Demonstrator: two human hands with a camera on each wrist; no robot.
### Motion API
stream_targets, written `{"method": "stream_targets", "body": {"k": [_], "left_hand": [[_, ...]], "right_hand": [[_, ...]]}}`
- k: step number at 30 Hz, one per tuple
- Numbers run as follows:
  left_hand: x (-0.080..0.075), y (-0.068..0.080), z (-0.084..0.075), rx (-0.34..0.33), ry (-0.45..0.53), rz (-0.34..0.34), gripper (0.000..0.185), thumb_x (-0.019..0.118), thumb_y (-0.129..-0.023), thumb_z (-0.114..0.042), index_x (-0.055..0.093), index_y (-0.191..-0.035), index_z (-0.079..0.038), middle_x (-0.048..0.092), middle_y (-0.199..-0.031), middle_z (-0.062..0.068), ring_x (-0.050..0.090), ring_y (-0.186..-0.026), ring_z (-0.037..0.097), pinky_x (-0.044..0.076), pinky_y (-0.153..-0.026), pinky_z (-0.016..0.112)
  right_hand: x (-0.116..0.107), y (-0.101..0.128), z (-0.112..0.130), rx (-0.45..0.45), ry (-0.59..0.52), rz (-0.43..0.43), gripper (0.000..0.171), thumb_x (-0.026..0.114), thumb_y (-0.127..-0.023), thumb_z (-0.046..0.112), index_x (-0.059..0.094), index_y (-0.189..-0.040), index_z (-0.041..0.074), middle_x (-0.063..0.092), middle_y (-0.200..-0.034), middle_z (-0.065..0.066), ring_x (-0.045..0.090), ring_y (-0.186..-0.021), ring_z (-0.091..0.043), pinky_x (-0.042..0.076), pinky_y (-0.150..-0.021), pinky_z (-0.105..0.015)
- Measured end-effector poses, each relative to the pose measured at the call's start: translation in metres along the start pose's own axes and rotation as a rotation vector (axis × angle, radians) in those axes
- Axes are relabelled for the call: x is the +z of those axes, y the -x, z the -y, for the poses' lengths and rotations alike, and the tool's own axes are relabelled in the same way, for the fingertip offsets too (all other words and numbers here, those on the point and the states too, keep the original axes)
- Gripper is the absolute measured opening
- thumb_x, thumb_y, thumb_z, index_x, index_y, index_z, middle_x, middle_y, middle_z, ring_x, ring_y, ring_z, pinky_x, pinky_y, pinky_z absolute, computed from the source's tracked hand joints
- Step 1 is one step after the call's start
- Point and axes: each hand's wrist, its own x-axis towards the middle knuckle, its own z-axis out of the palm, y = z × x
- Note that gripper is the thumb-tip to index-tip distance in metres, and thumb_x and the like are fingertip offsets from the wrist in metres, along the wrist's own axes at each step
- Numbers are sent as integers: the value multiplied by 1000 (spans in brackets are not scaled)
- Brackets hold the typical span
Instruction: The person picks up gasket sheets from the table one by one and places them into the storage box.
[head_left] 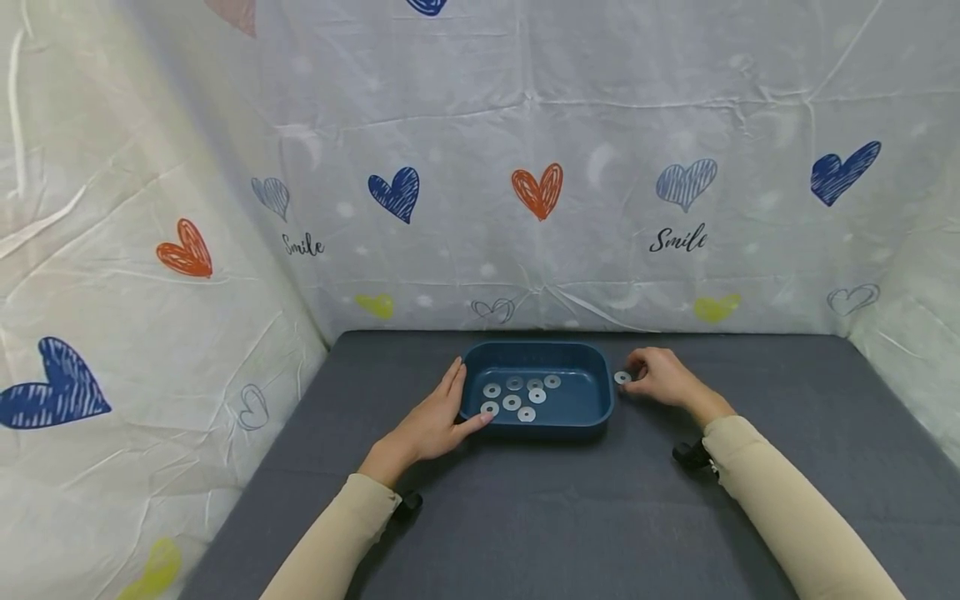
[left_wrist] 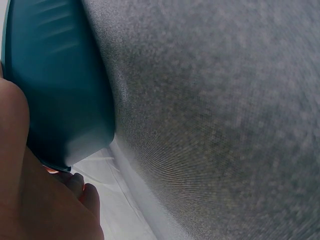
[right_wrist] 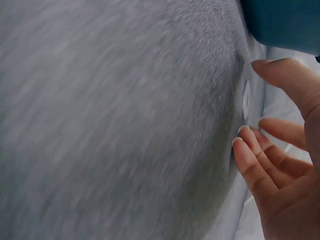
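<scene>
A dark blue rectangular tray (head_left: 540,432) stands on the table with several pale flat washers (head_left: 512,402) lying in it. My left hand (head_left: 431,425) holds its front left corner, thumb over the front rim and fingers along the left outer side. In the left wrist view the tray's wall (left_wrist: 55,80) rises beside that hand (left_wrist: 50,200). Just right of the tray, a single washer (head_left: 622,377) lies on the table. My right hand (head_left: 663,379) is bent over it; in the right wrist view this washer (right_wrist: 245,100) lies between the spread thumb and fingers, apart from both.
Grey cloth covers the table (head_left: 570,517). Behind it hangs a white curtain (head_left: 465,250) printed with hearts, with more of the same cloth at both sides. Black wrist devices (head_left: 690,455) sit at the sleeve cuffs.
</scene>
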Motion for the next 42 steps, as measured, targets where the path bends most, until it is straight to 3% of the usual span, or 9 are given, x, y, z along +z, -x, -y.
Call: {"method": "stream_targets", "body": {"k": [6, 13, 20, 35, 42], "left_hand": [[1, -1, -1, 11, -9, 0, 106, 50, -97, -70, 8, -163, 1, 1, -172, 16, 20, -155, 34, 27, -121, 50], [1, -1, -3, 7, -2, 10, 106, 50, -98, -70, 7, -164, 0, -1, -172, 15, 19, -155, 34, 27, -121, 51], [-1, -2, -3, 5, 2, 6, 106, 50, -98, -70, 6, -164, 0, -2, -172, 14, 17, -156, 33, 25, -122, 50], [1, -1, 0, 4, 0, -1, 105, 51, -98, -69, 7, -164, 0, -2, -172, 14, 17, -156, 34, 26, -122, 51], [0, 0, 0, -2, -4, 1, 106, 50, -98, -70, 5, -164, -1, -3, -172, 14, 16, -156, 33, 25, -122, 50]], "right_hand": [[6, -9, 2, 50, 67, -13, 32, 78, -85, 18, 73, -105, -7, 72, -94, -16, 67, -85, -28, 56, -80, -48], [7, -14, 8, 131, 64, 7, 18, 76, -85, 15, 75, -90, -2, 71, -85, -11, 62, -74, -24, 54, -68, -40], [7, -16, 10, 153, 71, 7, 15, 76, -86, 15, 72, -86, 0, 69, -84, -11, 59, -71, -23, 51, -64, -37], [12, -6, 8, 44, 44, -78, 18, 80, -83, 13, 73, -92, -1, 73, -87, -10, 69, -80, -24, 58, -74, -43], [-4, 6, 14, 22, -66, -146, 20, 79, -87, 9, 73, -102, -2, 73, -93, -11, 70, -80, -23, 58, -71, -41]]}}
